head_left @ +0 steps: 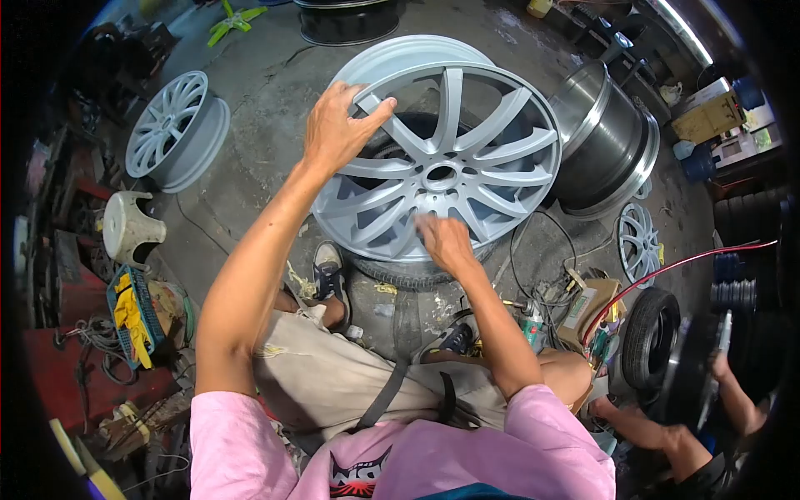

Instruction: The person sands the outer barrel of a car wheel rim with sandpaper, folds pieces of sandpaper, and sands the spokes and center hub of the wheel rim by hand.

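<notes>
A grey multi-spoke alloy wheel rim (450, 108) leans tilted in front of me, its face toward me. At its upper left edge my left hand (340, 125) is closed on the outer lip, thumb over the front beside a spoke. My right hand (448, 243) is on the lower spokes, just below the centre hub. Its fingers look curled in and are blurred by motion; whatever they may hold is hidden. Beneath the rim lies a black tyre (412, 275), and behind it shows another pale rim's edge (408, 48).
Right of the rim stands a wide dark metal barrel (602, 137). A spoked wheel (171, 129) and a white stool (132, 227) are at left. Cables, a cardboard box (590, 308) and a tyre (652, 337) lie at right, near another person's arm (650, 435).
</notes>
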{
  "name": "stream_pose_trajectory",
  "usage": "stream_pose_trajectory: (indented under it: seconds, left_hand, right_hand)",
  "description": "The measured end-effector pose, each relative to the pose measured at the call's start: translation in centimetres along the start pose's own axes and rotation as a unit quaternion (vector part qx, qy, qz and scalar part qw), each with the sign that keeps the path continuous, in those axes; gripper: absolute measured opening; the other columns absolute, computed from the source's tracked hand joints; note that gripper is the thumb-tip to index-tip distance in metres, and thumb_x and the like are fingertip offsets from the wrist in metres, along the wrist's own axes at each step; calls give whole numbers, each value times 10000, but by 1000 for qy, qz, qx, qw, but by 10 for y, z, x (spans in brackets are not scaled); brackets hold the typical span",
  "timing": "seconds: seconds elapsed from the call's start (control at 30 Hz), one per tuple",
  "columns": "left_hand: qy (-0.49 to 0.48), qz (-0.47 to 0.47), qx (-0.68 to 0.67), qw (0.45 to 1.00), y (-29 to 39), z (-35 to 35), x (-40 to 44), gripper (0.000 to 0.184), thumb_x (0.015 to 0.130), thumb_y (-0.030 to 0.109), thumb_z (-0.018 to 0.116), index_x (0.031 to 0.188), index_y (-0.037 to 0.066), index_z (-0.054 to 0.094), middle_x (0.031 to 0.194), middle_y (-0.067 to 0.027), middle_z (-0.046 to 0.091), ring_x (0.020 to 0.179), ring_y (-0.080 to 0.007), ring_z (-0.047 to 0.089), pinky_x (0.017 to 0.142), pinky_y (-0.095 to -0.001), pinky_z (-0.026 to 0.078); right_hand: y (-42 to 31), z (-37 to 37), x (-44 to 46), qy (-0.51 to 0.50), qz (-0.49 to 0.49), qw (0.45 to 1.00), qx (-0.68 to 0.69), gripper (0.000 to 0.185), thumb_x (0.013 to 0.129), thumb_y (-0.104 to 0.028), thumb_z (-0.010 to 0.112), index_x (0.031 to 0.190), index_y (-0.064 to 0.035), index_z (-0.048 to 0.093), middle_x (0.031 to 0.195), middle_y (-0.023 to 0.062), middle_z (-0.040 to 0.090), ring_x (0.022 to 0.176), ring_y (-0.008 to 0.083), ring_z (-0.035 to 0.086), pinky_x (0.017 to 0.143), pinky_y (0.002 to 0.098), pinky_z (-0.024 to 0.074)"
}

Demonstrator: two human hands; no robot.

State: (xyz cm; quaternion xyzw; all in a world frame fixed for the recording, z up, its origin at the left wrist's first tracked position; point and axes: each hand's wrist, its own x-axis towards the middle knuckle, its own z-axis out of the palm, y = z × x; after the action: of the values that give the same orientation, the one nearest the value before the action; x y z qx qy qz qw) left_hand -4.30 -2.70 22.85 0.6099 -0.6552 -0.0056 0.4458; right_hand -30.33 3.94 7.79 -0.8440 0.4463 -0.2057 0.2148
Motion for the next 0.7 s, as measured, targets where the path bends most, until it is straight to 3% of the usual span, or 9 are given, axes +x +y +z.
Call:
stream_pose_trajectory:
  seconds: [0.17, 0.23, 0.3, 0.43, 0.5, 0.57, 0.63, 0.7]
  left_hand:
    - [3, 3, -2, 1000, 0, 1, 1, 511, 879, 450, 812, 1113, -4, 774, 1023, -131, 713, 929, -316, 709, 833, -416, 545]
    - [-5, -15, 1, 1000, 5, -2, 0, 511, 880, 449, 811, 1108, -7, 775, 1041, -139, 720, 944, -321, 713, 840, -417, 546]
    - [-5, -13, 1, 1000, 3, -1, 0, 512, 879, 451, 811, 1102, -9, 776, 1047, -141, 722, 952, -322, 715, 844, -416, 547]
    - [5, -8, -21, 1000, 3, -1, 0, 524, 874, 461, 815, 1094, -12, 777, 1054, -143, 722, 974, -324, 719, 856, -416, 548]
    - [0, -10, -13, 1000, -1, 0, 1, 528, 874, 463, 815, 1101, -12, 777, 1061, -143, 722, 982, -325, 719, 858, -416, 548]
    - [-8, -10, -9, 1000, 0, 2, -1, 533, 875, 465, 815, 1108, -12, 777, 1069, -143, 722, 990, -325, 719, 861, -416, 548]
    - [-5, -22, -18, 1000, 3, -1, 0, 534, 877, 463, 813, 1116, -13, 776, 1067, -144, 723, 986, -328, 720, 862, -417, 548]
    - [-2, -18, -8, 1000, 1, -3, 0, 533, 876, 461, 813, 1118, -13, 776, 1069, -142, 724, 986, -326, 720, 864, -416, 548]
  right_hand:
    - [1, -11, -9, 44, 8, 998, -39, 257, 994, -161, 602, 1195, -69, 731, 906, 235, 738, 754, 437, 711, 681, 517, 568]
    - [16, -2, 12, 85, -65, 992, -70, 300, 974, -126, 616, 1256, -74, 704, 910, 211, 745, 737, 408, 719, 666, 493, 573]
    - [22, 4, 18, 79, -76, 991, -81, 356, 955, -122, 636, 1306, -81, 676, 901, 204, 741, 723, 399, 716, 656, 488, 567]
    - [0, 31, -4, 165, 23, 986, 12, 314, 1035, -171, 602, 1321, -96, 707, 934, 232, 750, 770, 436, 720, 707, 484, 576]
    - [-22, 22, -19, 53, 185, 962, 194, 311, 1076, -202, 556, 1315, -93, 721, 971, 260, 747, 833, 440, 735, 759, 481, 585]
    - [-23, 21, -26, 49, 193, 962, 187, 331, 1085, -218, 534, 1304, -53, 720, 1023, 266, 749, 906, 428, 746, 801, 464, 585]
    - [-13, 21, -13, 176, 52, 975, 123, 354, 1083, -237, 534, 1295, -16, 712, 1067, 265, 749, 963, 441, 736, 836, 477, 579]
    - [-9, 17, 6, 169, 41, 980, 100, 358, 1074, -237, 545, 1281, 3, 711, 1109, 271, 742, 984, 461, 722, 860, 500, 571]
